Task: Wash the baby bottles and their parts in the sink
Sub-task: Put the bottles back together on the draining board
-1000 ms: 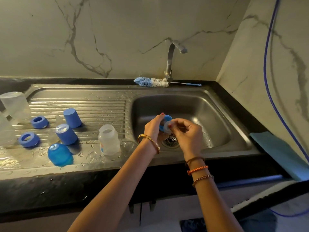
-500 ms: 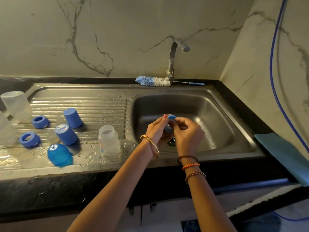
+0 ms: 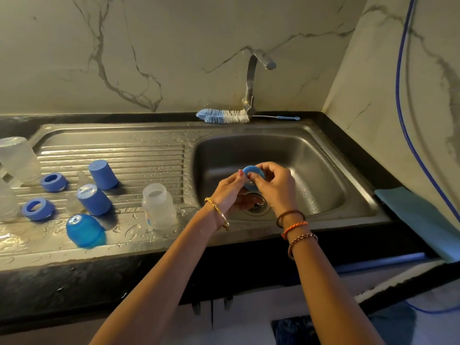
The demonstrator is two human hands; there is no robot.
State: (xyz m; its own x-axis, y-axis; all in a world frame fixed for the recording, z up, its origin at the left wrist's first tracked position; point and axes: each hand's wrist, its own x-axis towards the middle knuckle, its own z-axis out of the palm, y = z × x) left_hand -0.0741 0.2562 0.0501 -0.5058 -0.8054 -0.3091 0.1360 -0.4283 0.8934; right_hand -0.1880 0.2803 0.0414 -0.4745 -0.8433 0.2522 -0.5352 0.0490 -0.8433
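Over the steel sink basin point(image 3: 323, 175), above the drain, both my hands hold a small blue bottle ring point(image 3: 252, 171). My left hand point(image 3: 230, 192) grips it from the left and below. My right hand point(image 3: 275, 185) pinches its right side with curled fingers. Most of the ring is hidden behind my fingers. On the wet drainboard point(image 3: 139, 150) stand a clear open bottle point(image 3: 158, 206), two blue caps point(image 3: 102, 174) point(image 3: 93, 199), a blue dome cap point(image 3: 85, 230), two blue rings point(image 3: 53, 181) point(image 3: 37, 208) and clear bottles point(image 3: 18, 158) at the far left.
A blue and white bottle brush point(image 3: 224, 116) lies behind the basin beside the tap point(image 3: 251, 88), whose spout shows no water. A teal cloth point(image 3: 420, 215) lies on the black counter at the right. A blue hose point(image 3: 403, 115) hangs down the right wall.
Both hands have stayed over the drain and turned the blue ring between the fingers. The ring now shows more of its top edge. The items on the drainboard have not moved.
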